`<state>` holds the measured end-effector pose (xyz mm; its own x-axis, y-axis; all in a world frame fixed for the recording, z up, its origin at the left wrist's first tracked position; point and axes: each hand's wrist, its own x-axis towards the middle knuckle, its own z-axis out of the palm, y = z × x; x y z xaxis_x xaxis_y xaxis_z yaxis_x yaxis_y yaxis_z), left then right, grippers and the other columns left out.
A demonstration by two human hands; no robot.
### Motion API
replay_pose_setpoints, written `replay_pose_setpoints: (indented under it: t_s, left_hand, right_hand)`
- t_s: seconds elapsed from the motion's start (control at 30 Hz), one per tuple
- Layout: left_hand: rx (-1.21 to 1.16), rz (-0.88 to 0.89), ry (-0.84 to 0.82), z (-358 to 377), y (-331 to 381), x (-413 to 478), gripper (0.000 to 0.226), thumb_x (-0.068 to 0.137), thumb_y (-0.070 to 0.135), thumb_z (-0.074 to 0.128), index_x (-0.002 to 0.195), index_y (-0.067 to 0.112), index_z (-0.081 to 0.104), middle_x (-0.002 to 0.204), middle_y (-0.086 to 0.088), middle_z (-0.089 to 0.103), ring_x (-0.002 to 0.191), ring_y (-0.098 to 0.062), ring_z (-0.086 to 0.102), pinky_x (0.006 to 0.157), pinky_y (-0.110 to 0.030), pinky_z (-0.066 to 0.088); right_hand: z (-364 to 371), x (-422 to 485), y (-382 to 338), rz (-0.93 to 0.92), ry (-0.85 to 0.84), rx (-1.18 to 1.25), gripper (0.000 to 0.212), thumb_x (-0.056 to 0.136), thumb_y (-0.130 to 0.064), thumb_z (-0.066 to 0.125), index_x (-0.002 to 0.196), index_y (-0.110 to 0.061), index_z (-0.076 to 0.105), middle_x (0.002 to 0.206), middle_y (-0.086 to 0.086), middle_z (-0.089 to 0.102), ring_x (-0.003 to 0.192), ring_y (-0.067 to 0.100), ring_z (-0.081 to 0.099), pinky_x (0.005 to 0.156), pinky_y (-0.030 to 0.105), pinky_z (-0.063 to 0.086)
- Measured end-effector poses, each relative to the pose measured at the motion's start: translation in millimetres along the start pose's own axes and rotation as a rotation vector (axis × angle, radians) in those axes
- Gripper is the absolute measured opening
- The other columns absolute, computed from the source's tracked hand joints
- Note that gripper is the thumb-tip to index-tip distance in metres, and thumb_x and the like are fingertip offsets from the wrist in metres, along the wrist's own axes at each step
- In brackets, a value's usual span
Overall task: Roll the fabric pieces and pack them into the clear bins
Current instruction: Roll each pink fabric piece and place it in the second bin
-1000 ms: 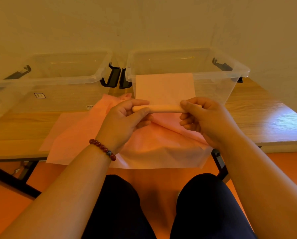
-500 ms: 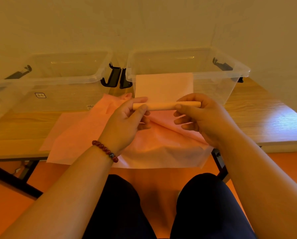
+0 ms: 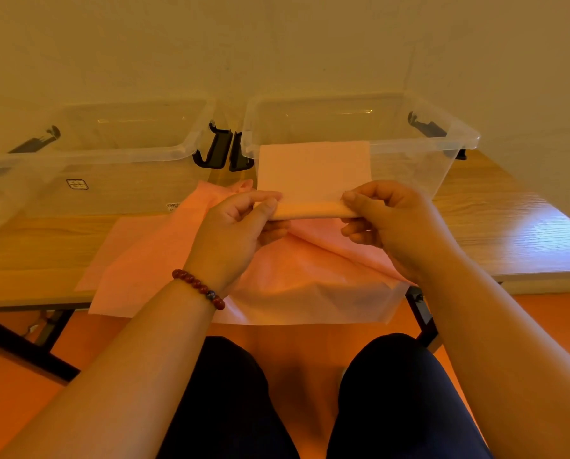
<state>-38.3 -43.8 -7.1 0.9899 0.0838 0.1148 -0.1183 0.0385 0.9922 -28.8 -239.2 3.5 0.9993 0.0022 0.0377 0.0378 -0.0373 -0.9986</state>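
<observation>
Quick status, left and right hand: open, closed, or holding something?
The left hand pinches the left end of the fabric roll.
The right hand pinches the right end of the same fabric roll.

Left hand [image 3: 234, 233] and right hand [image 3: 389, 223] pinch opposite ends of a half-rolled fabric piece [image 3: 313, 180], held above pink sheets [image 3: 164, 260] on the worktop [image 3: 508, 226]. Two clear bins [image 3: 442, 167] behind.

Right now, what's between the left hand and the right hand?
Head view: the rolled part of the fabric piece spans the gap. The left hand pinches one end, the right hand the other; the unrolled rest rises beyond the roll.
</observation>
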Motion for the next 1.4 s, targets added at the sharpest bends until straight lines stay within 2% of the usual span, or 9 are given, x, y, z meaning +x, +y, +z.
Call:
replay_pose_setpoints:
  t_s: [0.07, 0.2, 0.4, 0.57, 0.7, 0.9, 1.07, 1.2, 1.4]
  left_hand:
    - [-0.025, -0.014, 0.015, 0.3, 0.2, -0.4, 0.016, 0.095, 0.009, 0.054, 0.094, 0.015, 0.068, 0.135, -0.019, 0.051, 0.068, -0.005, 0.069, 0.063, -0.018, 0.054]
    - [-0.072, -0.048, 0.002, -0.6, 0.0, -0.7, 0.019, 0.096, 0.007, 0.051, 0.091, 0.014, 0.069, 0.123, -0.014, 0.058, 0.07, -0.01, 0.07, 0.063, -0.019, 0.055]
    - [-0.084, -0.067, -0.015, -1.7, 0.8, -1.9, 0.011, 0.089, 0.004, 0.06, 0.088, 0.011, 0.068, 0.086, -0.003, 0.069, 0.071, -0.007, 0.069, 0.064, -0.018, 0.054]
    - [-0.082, -0.081, 0.026, -0.8, 0.6, -0.5, 0.009, 0.09, 0.008, 0.06, 0.085, 0.011, 0.067, 0.068, 0.005, 0.071, 0.067, -0.006, 0.068, 0.06, -0.017, 0.054]
    - [-0.085, -0.081, -0.014, -0.8, 2.0, -2.3, 0.008, 0.091, 0.013, 0.06, 0.092, 0.014, 0.068, 0.074, 0.001, 0.073, 0.071, -0.011, 0.07, 0.06, -0.019, 0.055]
    - [-0.046, -0.031, -0.056, 0.5, 2.2, -3.2, 0.012, 0.09, 0.009, 0.06, 0.091, 0.017, 0.068, 0.074, 0.006, 0.073, 0.073, -0.008, 0.07, 0.064, -0.02, 0.056]
    - [-0.04, -0.049, -0.026, 1.0, -0.7, -2.1, 0.009, 0.091, 0.013, 0.06, 0.087, 0.015, 0.068, 0.074, 0.003, 0.073, 0.074, -0.01, 0.07, 0.062, -0.02, 0.055]
    - [-0.102, -0.057, -0.073, 0.0, -0.4, -1.7, 0.013, 0.088, 0.006, 0.062, 0.096, 0.015, 0.067, 0.096, -0.001, 0.07, 0.08, -0.012, 0.071, 0.067, -0.021, 0.056]
    - [-0.107, -0.025, -0.069, 0.7, -0.9, -0.6, 0.01, 0.086, 0.001, 0.062, 0.087, 0.009, 0.068, 0.078, 0.002, 0.071, 0.076, -0.009, 0.07, 0.068, -0.017, 0.055]
  right_hand:
    - [-1.9, -3.1, 0.2, -0.012, -0.012, 0.0, 0.007, 0.088, -0.024, 0.069, 0.091, -0.017, 0.068, 0.068, -0.003, 0.068, 0.063, 0.013, 0.067, 0.056, 0.022, 0.053]
    - [-5.8, -5.3, 3.0, -0.024, -0.023, -0.049, 0.007, 0.086, -0.019, 0.072, 0.092, -0.021, 0.072, 0.072, -0.004, 0.07, 0.067, 0.014, 0.069, 0.06, 0.026, 0.054]
    - [-3.7, -2.4, 3.3, -0.019, 0.059, -0.107, 0.02, 0.091, -0.031, 0.066, 0.082, -0.013, 0.069, 0.06, -0.004, 0.064, 0.054, 0.009, 0.06, 0.054, 0.024, 0.049]
    - [-3.5, -5.3, 0.9, 0.019, -0.014, -0.003, 0.01, 0.088, -0.026, 0.069, 0.095, -0.019, 0.067, 0.07, -0.002, 0.07, 0.063, 0.013, 0.067, 0.05, 0.022, 0.048]
    - [-5.5, -6.4, 2.3, -0.014, -0.008, -0.055, 0.002, 0.089, -0.019, 0.068, 0.091, -0.017, 0.068, 0.068, -0.002, 0.069, 0.062, 0.011, 0.066, 0.051, 0.021, 0.048]
    - [-4.0, -7.1, 4.1, -0.013, 0.003, -0.043, 0.014, 0.092, -0.026, 0.065, 0.092, -0.012, 0.066, 0.066, -0.001, 0.068, 0.057, 0.011, 0.064, 0.05, 0.021, 0.049]
    - [-4.5, -8.5, 3.2, 0.001, -0.06, 0.023, 0.019, 0.086, -0.014, 0.07, 0.101, -0.023, 0.063, 0.074, -0.001, 0.072, 0.066, 0.015, 0.07, 0.056, 0.023, 0.056]
    - [-5.0, -5.4, 3.4, -0.04, -0.032, -0.052, 0.002, 0.089, -0.018, 0.068, 0.089, -0.016, 0.068, 0.067, -0.002, 0.068, 0.062, 0.014, 0.066, 0.056, 0.024, 0.052]
    - [-1.3, -5.5, 1.3, 0.005, -0.036, -0.016, 0.014, 0.089, -0.027, 0.066, 0.094, -0.014, 0.067, 0.075, -0.002, 0.072, 0.07, 0.014, 0.072, 0.056, 0.023, 0.054]
